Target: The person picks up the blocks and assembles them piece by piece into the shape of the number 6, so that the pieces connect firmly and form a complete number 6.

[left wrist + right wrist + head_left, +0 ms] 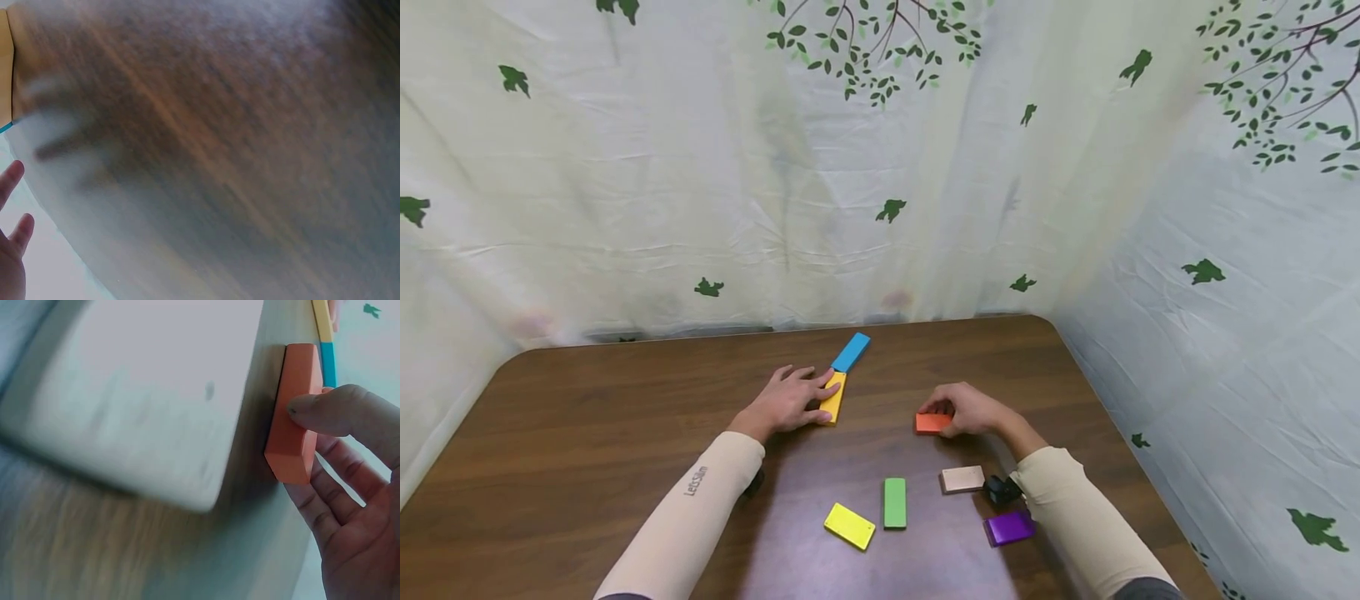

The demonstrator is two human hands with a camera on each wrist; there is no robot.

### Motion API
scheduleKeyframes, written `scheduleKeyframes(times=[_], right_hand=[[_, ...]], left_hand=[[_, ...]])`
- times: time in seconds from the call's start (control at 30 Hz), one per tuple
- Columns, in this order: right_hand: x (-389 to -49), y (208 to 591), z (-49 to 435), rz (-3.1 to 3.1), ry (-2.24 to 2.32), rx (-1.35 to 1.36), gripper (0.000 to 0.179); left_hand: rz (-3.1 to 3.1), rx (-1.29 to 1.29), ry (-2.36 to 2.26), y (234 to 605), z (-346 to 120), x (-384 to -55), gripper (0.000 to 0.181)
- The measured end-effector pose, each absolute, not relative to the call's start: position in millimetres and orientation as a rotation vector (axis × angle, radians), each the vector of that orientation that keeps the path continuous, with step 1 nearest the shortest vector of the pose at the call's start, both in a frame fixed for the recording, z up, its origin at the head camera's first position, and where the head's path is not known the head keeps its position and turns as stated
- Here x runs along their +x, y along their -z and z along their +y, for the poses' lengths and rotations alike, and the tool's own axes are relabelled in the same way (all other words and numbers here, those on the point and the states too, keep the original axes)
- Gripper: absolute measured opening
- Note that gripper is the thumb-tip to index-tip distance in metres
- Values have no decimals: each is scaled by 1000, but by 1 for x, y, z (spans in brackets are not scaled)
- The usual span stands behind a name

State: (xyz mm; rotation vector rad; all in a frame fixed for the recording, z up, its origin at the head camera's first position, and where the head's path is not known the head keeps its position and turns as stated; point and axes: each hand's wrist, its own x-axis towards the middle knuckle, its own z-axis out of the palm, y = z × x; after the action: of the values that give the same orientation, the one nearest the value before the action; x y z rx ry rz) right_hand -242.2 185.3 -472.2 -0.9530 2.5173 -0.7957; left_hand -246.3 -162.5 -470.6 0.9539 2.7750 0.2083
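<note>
My right hand (973,410) pinches a red-orange, flat rectangular block (931,424) between the thumb on its near face and the fingers behind, and my palm and knuckles cover its right end. My left hand (786,402) lies with its fingers spread, the tips touching an amber-yellow rectangular block (836,406) and hiding part of it. Beyond that, a bright blue rectangular block (851,352) sits end to end with the amber one at a slight angle, appearing to touch it. Nearer me than the red-orange block, under my right forearm's side, lies a pale cream rectangular block (962,480); it fills much of the right wrist view, blurred. A small black device (1002,490) at my right wrist hangs just beside it, and a deep purple rectangular block (1010,528) lies close by my cream sleeve (1086,508). Between my forearms are an upright-pointing green rectangular block (895,503) and, near it, a lemon-yellow one (850,527) turned diagonally. All rest on a brown wood-grained table (625,400), with a white leaf-printed curtain (820,250) behind its far edge.
</note>
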Motion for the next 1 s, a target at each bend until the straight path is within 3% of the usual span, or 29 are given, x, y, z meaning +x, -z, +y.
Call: scheduleKeyframes(times=[1.0], right_hand=[[-254, 472, 125, 2427, 780, -1055, 40]], left_hand=[[2808, 991, -210, 471, -164, -245, 57]])
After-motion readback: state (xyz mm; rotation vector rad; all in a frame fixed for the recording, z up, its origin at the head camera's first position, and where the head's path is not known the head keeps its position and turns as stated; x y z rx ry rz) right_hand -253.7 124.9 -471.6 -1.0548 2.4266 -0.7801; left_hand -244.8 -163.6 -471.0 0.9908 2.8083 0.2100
